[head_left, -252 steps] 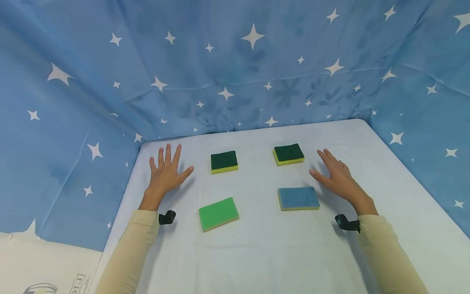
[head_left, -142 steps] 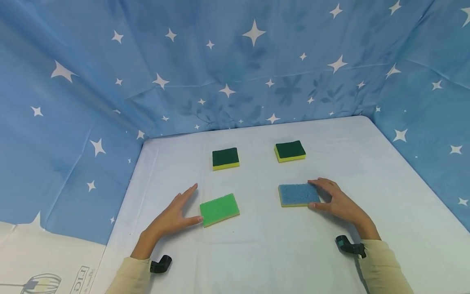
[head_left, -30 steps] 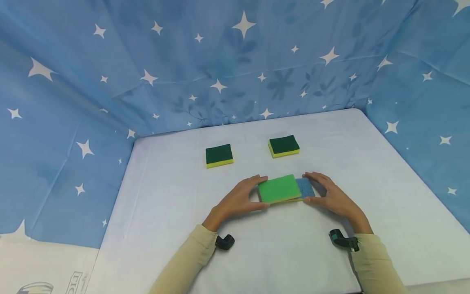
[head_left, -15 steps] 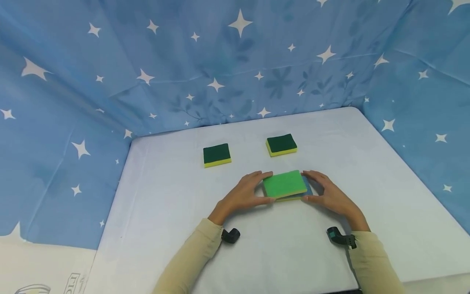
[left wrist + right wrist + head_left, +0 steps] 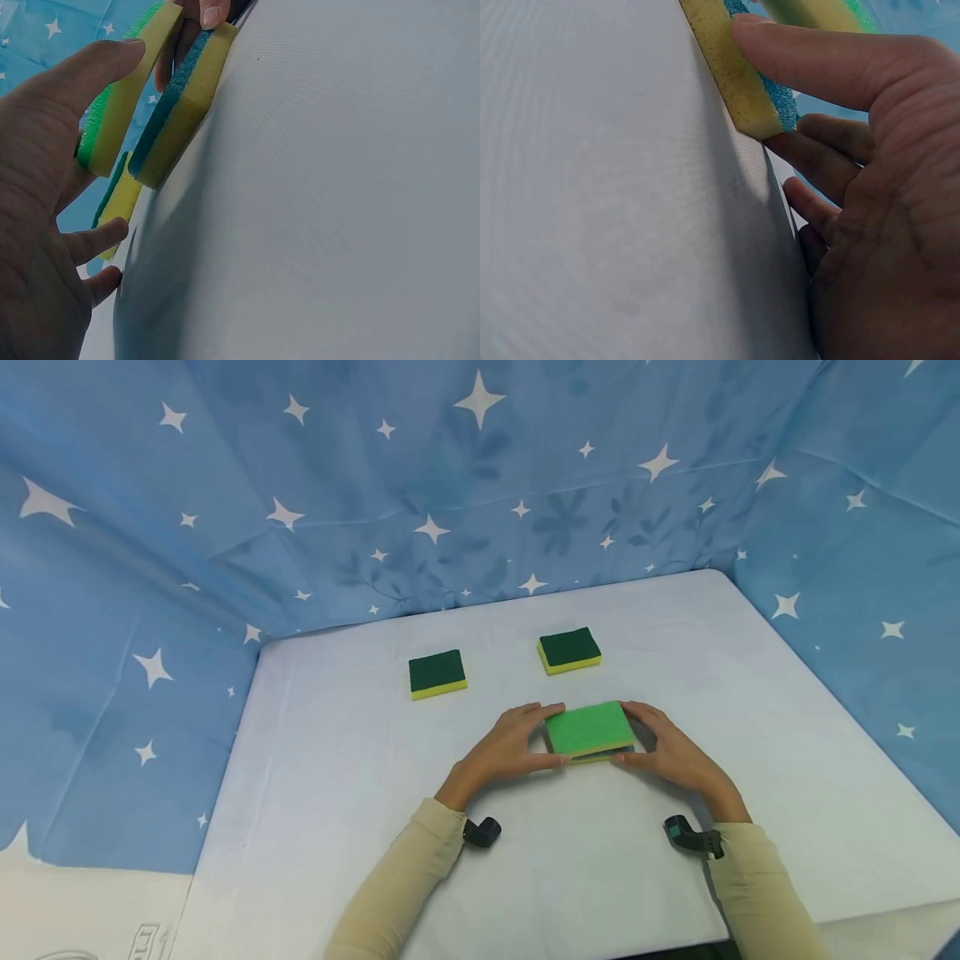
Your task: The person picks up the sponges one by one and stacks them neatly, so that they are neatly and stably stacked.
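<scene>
My left hand [image 5: 506, 747] pinches a green-topped sponge [image 5: 589, 728] between thumb and fingers at its left end. That sponge is held just above a blue-topped sponge [image 5: 176, 109], and a gap shows between them in the left wrist view. From the head, the green sponge covers nearly all of the blue one. My right hand [image 5: 675, 753] grips the right end of the blue sponge, thumb on the near side and fingers on the far side. Its yellow underside [image 5: 727, 64] is by the table in the right wrist view.
Two dark-green-topped yellow sponges lie farther back on the white table [image 5: 337, 777], one at the left [image 5: 437, 673] and one at the right [image 5: 570, 649]. A blue star-patterned curtain [image 5: 337, 485] stands behind and along the sides.
Both hands have come to the sponges. The green sponge has been lifted from the left and carried right over the blue one, lately sliding until it nearly covers it. The dark green sponges stay put.
</scene>
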The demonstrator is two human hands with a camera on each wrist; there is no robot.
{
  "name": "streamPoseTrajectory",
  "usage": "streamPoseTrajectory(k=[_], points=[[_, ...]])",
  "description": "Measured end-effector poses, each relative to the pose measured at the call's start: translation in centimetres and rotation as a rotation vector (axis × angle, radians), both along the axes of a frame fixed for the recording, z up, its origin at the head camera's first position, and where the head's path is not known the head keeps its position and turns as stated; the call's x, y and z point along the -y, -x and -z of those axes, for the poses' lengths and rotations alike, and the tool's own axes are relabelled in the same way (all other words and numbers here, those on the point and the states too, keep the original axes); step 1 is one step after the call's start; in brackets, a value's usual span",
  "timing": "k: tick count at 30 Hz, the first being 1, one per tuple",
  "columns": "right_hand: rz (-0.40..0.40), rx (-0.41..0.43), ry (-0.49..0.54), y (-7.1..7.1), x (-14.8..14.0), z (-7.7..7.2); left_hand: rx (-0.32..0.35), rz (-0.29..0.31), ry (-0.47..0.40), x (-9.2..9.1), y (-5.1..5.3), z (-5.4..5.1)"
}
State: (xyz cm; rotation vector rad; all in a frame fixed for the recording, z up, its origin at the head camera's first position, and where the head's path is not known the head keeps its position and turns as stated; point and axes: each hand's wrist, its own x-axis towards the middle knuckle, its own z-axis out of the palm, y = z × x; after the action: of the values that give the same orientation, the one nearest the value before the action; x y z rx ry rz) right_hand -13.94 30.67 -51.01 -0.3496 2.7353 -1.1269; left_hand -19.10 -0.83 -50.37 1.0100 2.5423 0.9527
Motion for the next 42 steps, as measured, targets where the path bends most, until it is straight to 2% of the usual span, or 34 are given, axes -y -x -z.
streamPoseTrajectory(k=[9, 18, 34, 42], points=[[-0.001, 0.001, 0.027, 0.0, 0.4, -0.5, -0.055, 0.043, 0.043, -0.7, 0.3, 0.0], [0.004, 0.024, 0.018, 0.0, 0.4, -0.5, -0.057, 0.045, 0.042, -0.9, 0.3, -0.1], [-0.005, 0.025, 0.035, -0.1, 0.1, -0.4, -0.029, 0.058, -0.006, -0.7, 0.2, 0.0], [-0.006, 0.020, 0.038, -0.1, 0.2, -0.3, 0.054, 0.009, -0.077, 0.6, 0.7, 0.0]])
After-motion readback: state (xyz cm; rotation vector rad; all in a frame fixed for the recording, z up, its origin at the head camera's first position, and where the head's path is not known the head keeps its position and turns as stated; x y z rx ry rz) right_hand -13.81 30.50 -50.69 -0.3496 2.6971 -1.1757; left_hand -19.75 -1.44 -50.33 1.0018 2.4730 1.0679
